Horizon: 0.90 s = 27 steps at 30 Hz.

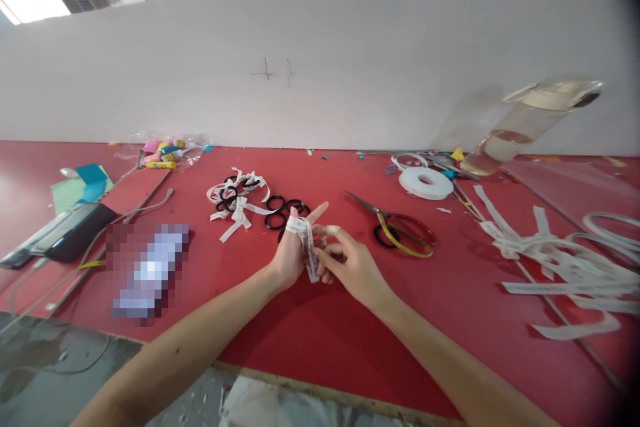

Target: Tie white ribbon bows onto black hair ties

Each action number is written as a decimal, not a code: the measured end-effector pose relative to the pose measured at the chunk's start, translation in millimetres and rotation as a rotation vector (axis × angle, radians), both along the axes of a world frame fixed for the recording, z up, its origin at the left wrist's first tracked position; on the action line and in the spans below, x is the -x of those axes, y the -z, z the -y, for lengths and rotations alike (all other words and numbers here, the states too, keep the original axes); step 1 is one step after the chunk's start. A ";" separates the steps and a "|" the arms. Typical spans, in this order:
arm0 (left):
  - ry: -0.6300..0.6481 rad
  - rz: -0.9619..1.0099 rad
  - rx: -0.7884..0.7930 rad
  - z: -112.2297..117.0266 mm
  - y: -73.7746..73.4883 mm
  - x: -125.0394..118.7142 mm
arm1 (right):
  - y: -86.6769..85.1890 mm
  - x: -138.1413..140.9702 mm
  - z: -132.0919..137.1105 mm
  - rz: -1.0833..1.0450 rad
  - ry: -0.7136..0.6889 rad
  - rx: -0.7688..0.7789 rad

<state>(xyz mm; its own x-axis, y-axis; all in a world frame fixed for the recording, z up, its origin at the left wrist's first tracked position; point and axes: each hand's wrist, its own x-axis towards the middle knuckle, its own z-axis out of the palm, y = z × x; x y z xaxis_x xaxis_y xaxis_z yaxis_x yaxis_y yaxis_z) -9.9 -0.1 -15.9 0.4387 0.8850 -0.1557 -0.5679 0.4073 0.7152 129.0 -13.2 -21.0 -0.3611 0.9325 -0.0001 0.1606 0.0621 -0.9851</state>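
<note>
Closest to the lens, the near edge of the red table (320,347) passes under two bare forearms; they meet above its middle, likely so the work sits square under the eyes; the left hand (287,257) has its fingers stretched out side by side, not curled, with a printed white ribbon (304,235) wound around them, seemingly as a form that keeps the loop even; the right hand (350,265) is pinched onto the ribbon's hanging tail, which looks taut; just behind the hands lie loose black rings (285,207), within easy reach; left of those, ribbon bows (239,199) tied on rings are heaped apart; scissors (397,230) lie just right of the right hand; cut ribbon strips (560,260) sprawl far right; a white tape roll (426,183) and a water bottle (525,130) sit back near the wall, out of the way.
</note>
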 end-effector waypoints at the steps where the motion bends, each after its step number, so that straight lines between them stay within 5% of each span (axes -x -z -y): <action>1: 0.020 -0.017 -0.008 0.1 0.8 -0.3 | -0.1 0.1 0.0 0.018 0.004 0.001; 9: 0.068 -0.062 -0.124 0.9 10.1 -2.1 | -0.3 -1.0 1.2 0.096 0.082 -0.089; 27: 0.104 -0.210 -0.224 6.4 3.1 -1.2 | -7.3 6.0 7.9 -0.093 0.055 0.109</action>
